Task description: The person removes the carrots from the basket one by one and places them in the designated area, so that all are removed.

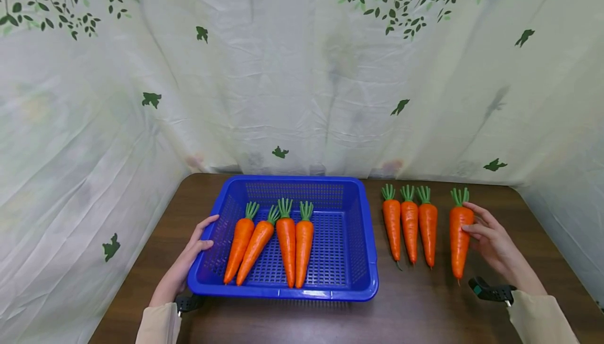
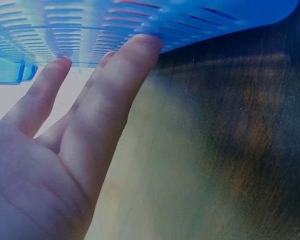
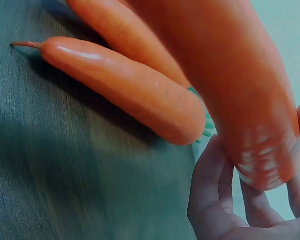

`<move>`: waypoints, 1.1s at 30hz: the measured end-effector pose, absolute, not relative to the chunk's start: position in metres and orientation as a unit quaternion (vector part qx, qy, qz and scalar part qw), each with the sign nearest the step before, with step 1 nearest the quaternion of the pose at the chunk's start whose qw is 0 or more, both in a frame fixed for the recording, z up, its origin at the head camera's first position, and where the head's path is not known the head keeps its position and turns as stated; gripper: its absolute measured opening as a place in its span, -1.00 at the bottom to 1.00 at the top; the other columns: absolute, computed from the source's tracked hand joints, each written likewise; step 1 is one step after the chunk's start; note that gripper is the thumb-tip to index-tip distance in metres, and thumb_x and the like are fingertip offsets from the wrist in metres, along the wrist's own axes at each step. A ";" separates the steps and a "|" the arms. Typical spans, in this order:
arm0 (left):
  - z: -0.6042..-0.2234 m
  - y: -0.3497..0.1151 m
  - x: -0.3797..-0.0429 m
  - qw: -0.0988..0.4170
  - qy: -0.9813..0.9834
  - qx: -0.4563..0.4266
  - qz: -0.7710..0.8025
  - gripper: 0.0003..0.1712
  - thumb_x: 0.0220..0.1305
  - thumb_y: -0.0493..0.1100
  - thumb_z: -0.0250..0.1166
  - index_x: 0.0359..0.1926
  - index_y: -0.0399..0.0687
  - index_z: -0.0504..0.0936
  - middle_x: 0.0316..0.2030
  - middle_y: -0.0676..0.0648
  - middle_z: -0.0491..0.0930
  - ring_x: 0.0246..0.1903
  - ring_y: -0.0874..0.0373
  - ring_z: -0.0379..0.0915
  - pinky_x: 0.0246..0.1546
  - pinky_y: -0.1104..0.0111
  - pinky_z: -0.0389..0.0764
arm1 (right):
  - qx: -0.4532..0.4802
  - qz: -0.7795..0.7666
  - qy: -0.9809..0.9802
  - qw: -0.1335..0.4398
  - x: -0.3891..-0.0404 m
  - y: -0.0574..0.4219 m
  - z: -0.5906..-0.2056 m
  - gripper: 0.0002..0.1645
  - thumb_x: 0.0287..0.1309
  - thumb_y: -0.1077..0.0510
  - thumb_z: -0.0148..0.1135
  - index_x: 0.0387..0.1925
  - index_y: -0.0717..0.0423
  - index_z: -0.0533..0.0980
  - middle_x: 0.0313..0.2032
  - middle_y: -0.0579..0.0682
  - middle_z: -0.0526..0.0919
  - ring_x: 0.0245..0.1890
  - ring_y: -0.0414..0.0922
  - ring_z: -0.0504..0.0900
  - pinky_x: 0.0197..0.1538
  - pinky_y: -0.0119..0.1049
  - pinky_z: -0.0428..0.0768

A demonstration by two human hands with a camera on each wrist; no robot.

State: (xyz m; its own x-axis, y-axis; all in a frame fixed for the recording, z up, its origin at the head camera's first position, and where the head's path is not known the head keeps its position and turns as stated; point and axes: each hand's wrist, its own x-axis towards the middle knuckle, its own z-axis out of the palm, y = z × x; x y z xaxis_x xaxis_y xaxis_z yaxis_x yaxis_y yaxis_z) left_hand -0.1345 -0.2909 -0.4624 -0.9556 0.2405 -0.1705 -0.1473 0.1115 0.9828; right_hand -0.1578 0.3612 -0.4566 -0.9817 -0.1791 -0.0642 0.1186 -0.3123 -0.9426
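My right hand (image 1: pixel 493 242) pinches a carrot (image 1: pixel 459 239) near its leafy end, at the right of the head view. In the right wrist view, the thumb and fingers (image 3: pixel 207 190) lie round the thick end of the held carrot (image 3: pixel 230 75). My left hand (image 1: pixel 189 257) touches the left side of the blue plastic basket (image 1: pixel 283 292). The left wrist view has its nearly straight fingers (image 2: pixel 97 105) against the slotted basket wall (image 2: pixel 190 22). Several carrots (image 1: pixel 261 239) lie side by side in the basket's left half, green tops toward the back.
Between the basket and my right hand, three more carrots (image 1: pixel 409 228) lie in a row on the dark wooden table (image 1: pixel 330 325). A white cloth (image 1: pixel 292 97) with printed leaves hangs behind the table and along its sides. Each wrist wears a black strap (image 1: pixel 493 290).
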 end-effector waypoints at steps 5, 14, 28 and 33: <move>-0.462 -0.290 -0.136 0.137 0.726 0.048 0.672 -0.35 0.41 -0.15 -0.16 0.46 0.28 -0.08 0.38 -0.29 -0.23 0.19 -0.38 0.03 -0.04 0.02 0.51 | -0.011 -0.798 0.595 0.094 -0.160 0.363 -0.457 -0.47 0.34 0.36 -0.08 0.12 -0.31 0.43 -0.08 -0.24 0.52 -0.19 -0.19 0.58 -0.20 -0.24 0.56; -0.463 -0.291 -0.135 0.145 0.724 0.034 0.674 -0.35 0.41 -0.10 -0.14 0.45 0.30 -0.08 0.39 -0.26 -0.26 0.20 -0.43 0.01 -0.04 -0.09 0.48 | 0.011 -0.782 0.614 0.104 -0.167 0.363 -0.458 -0.49 0.34 0.32 -0.04 0.13 -0.33 0.37 -0.07 -0.29 0.48 -0.19 -0.22 0.57 -0.19 -0.26 0.56; -0.463 -0.290 -0.134 0.140 0.736 0.026 0.662 -0.35 0.41 -0.06 -0.13 0.45 0.30 -0.08 0.40 -0.25 -0.27 0.21 -0.43 0.02 -0.02 -0.10 0.45 | 0.019 -0.765 0.635 0.102 -0.174 0.362 -0.462 -0.50 0.32 0.32 0.02 0.10 -0.34 0.38 -0.10 -0.28 0.47 -0.22 -0.23 0.57 -0.20 -0.27 0.56; -0.463 -0.290 -0.134 0.143 0.733 0.026 0.664 -0.35 0.41 -0.06 -0.12 0.46 0.29 -0.09 0.41 -0.24 -0.30 0.22 -0.44 0.00 -0.01 -0.13 0.43 | 0.041 -0.722 0.682 0.113 -0.178 0.362 -0.464 -0.51 0.32 0.24 0.06 0.15 -0.36 0.31 -0.07 -0.26 0.37 -0.20 -0.26 0.53 -0.17 -0.28 0.53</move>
State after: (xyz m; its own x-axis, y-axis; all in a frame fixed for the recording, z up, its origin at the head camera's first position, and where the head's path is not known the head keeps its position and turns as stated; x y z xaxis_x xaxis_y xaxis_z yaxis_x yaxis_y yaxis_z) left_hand -0.1338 -0.2901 -0.4634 -0.9577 0.2286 -0.1748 -0.1514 0.1163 0.9816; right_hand -0.1783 0.3620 -0.4644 -0.9710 -0.1068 -0.2138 0.2195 -0.0452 -0.9746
